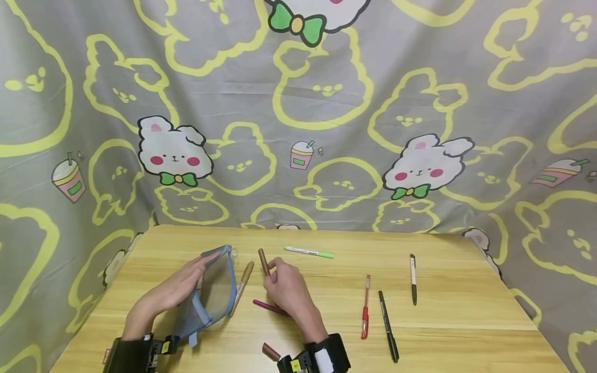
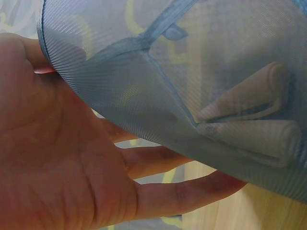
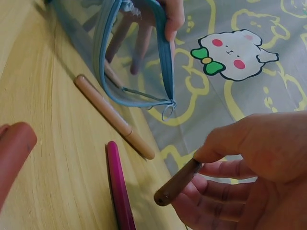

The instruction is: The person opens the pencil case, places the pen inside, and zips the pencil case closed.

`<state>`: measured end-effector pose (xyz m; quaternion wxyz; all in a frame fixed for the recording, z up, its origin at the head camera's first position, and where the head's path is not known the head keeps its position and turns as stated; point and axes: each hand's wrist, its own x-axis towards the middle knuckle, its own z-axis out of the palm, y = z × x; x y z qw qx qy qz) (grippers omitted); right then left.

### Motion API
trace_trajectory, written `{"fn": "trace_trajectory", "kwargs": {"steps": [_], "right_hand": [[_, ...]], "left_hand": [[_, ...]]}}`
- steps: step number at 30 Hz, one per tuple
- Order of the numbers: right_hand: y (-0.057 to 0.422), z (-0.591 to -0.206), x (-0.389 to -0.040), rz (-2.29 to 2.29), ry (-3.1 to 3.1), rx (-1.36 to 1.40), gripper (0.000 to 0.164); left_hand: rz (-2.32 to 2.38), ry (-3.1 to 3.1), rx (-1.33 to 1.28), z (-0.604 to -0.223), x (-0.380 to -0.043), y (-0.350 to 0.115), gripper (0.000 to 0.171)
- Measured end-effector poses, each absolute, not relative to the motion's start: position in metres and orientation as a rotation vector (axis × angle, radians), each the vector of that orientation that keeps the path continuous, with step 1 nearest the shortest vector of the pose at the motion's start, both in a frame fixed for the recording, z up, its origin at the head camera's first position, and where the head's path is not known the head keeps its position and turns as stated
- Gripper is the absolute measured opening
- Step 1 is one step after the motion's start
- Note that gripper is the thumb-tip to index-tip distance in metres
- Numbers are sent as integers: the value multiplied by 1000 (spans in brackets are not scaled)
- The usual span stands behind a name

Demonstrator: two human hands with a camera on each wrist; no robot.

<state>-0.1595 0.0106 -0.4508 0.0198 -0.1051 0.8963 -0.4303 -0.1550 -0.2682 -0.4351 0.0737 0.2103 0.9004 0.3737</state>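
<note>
Brown pen [image 1: 264, 261], pinched by the right hand [image 1: 287, 286], is outside the pouch [image 1: 200, 309] that the left hand [image 1: 179, 286] holds; two pen-like shapes [image 2: 252, 136] showing through it may be packed already, but several loose pens [image 1: 366, 309] around the right hand look left to pack.

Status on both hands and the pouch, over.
Left hand holding mesh pouch, mouth open. Right hand pinching brown pen, outside pouch. Tan pen lying between pouch and right hand.

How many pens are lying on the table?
7: tan pen beside the pouch; purple pen and reddish-brown pen by the right wrist; green pen farther back; red pen, black pen and white pen towards the right. Others may be hidden.
</note>
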Motion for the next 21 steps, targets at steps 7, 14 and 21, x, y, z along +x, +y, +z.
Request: {"fn": "trace_trajectory", "kwargs": {"steps": [7,14,21], "right_hand": [[8,-450,-159,-1443,2723,-300,32],[4,-448,-158,-1497,2686,-293,32],[-6,-450,-154,-1646,2550,-304,33]], "left_hand": [[1104,2709,599,-436,-156,-268,53],[1107,2712,618,-437,-156,-267,52],[1114,2708,617,-437,-156,-267,51]]}}
